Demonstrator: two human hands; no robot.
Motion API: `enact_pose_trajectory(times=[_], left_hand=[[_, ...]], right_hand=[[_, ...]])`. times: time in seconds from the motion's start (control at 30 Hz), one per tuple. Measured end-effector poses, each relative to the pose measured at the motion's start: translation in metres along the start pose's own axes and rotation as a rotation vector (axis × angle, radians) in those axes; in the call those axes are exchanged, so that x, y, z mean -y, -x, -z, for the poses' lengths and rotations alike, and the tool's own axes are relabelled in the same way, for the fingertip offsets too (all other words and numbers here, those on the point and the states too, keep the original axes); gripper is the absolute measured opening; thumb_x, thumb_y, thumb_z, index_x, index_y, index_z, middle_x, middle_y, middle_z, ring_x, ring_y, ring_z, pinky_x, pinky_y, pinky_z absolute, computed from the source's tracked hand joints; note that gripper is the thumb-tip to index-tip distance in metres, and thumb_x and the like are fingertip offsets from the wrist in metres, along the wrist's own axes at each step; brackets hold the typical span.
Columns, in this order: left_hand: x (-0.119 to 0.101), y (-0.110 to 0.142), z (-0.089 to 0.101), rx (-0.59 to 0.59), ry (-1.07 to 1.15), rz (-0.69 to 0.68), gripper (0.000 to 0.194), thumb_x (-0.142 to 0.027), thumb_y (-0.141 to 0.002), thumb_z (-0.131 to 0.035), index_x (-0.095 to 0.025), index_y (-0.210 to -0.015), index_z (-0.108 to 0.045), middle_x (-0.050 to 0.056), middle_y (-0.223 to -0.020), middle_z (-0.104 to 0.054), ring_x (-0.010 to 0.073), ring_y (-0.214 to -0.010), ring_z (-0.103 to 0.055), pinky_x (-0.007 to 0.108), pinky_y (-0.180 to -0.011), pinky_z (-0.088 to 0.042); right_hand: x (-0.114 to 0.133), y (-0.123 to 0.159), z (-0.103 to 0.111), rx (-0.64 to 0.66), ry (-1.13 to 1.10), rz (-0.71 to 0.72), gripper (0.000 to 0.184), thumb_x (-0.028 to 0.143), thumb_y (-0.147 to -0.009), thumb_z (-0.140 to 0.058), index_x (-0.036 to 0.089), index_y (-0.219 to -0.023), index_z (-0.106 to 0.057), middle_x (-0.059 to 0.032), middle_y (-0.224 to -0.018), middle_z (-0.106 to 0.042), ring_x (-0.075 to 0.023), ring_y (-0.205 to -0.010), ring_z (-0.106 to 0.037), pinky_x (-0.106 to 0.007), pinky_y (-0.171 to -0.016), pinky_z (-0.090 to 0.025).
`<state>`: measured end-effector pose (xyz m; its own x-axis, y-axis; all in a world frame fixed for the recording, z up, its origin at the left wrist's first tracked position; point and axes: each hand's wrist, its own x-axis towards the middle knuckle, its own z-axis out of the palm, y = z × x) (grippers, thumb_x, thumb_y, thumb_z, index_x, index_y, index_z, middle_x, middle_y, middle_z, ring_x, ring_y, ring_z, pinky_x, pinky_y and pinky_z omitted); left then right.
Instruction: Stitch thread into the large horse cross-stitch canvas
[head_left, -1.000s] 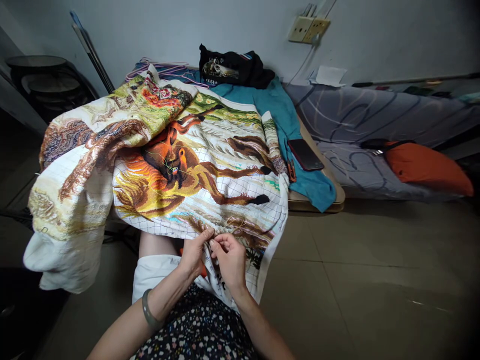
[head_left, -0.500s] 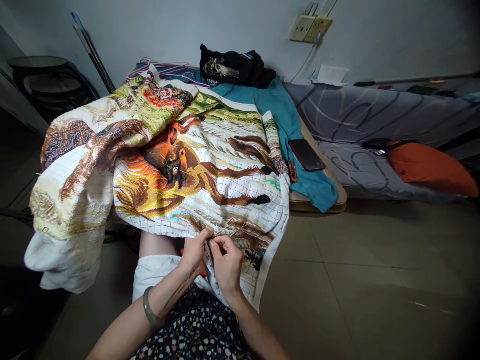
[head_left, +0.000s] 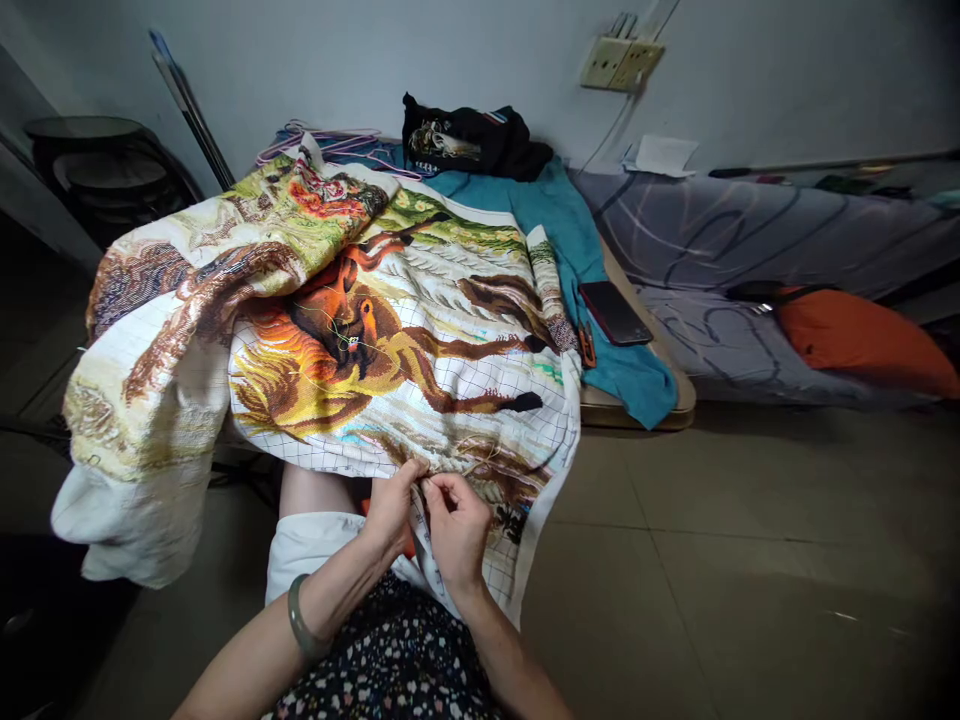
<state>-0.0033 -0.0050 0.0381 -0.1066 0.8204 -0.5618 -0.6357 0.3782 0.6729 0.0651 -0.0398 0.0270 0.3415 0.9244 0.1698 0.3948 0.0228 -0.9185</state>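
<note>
A large cross-stitch cloth (head_left: 442,365), part stitched with orange and brown animals and part white with a printed grid, spreads from the table down over my lap. My left hand (head_left: 391,508) grips its near edge, thumb on top and the other fingers underneath. Right beside it, my right hand (head_left: 459,528) is closed in a pinch at the cloth; whatever lies between its fingertips is too small to make out. A loose tan thread (head_left: 480,460) lies on the fabric just beyond. Several yellowish threads trail over the stitched animal heads.
Beyond the cloth are a teal fabric (head_left: 495,190), a black printed bag (head_left: 480,140) and pink hangers (head_left: 322,140). A phone (head_left: 615,312) lies at the right beside orange-handled scissors (head_left: 586,345). Further right is a sofa (head_left: 720,230) with an orange bag (head_left: 862,335). A stool (head_left: 94,130) stands at left.
The right hand has shifted very slightly rightward, still pinched close to the left hand. The left hand keeps its grip on the cloth's edge. The whole view has moved a little.
</note>
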Motion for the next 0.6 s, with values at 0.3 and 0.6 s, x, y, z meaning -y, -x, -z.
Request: enact_pose_trajectory(times=[0.3, 0.6], left_hand=[[-0.0019, 0.0017, -0.0025, -0.016, 0.008, 0.000, 0.014, -0.016, -0.053, -0.068, -0.013, -0.058, -0.055, -0.003, -0.056, -0.052, 0.0088, -0.055, -0.046, 0.023, -0.055, -0.038], [0.0011, 0.0023, 0.0029, 0.068, 0.058, 0.024, 0.017, -0.020, -0.056, -0.074, -0.012, -0.065, -0.061, -0.001, -0.061, -0.058, 0.0092, -0.058, -0.051, 0.022, -0.058, -0.041]], right_hand=[[-0.0017, 0.0002, 0.0013, -0.006, 0.045, 0.095, 0.013, 0.019, -0.081, -0.052, 0.016, -0.070, -0.058, 0.0000, -0.064, -0.059, -0.0118, -0.059, -0.053, -0.022, -0.061, -0.042], [0.0024, -0.0069, 0.0046, 0.018, -0.181, -0.219, 0.015, 0.029, -0.079, -0.057, 0.015, -0.082, -0.057, -0.0002, -0.062, -0.060, -0.0127, -0.052, -0.056, -0.022, -0.053, -0.045]])
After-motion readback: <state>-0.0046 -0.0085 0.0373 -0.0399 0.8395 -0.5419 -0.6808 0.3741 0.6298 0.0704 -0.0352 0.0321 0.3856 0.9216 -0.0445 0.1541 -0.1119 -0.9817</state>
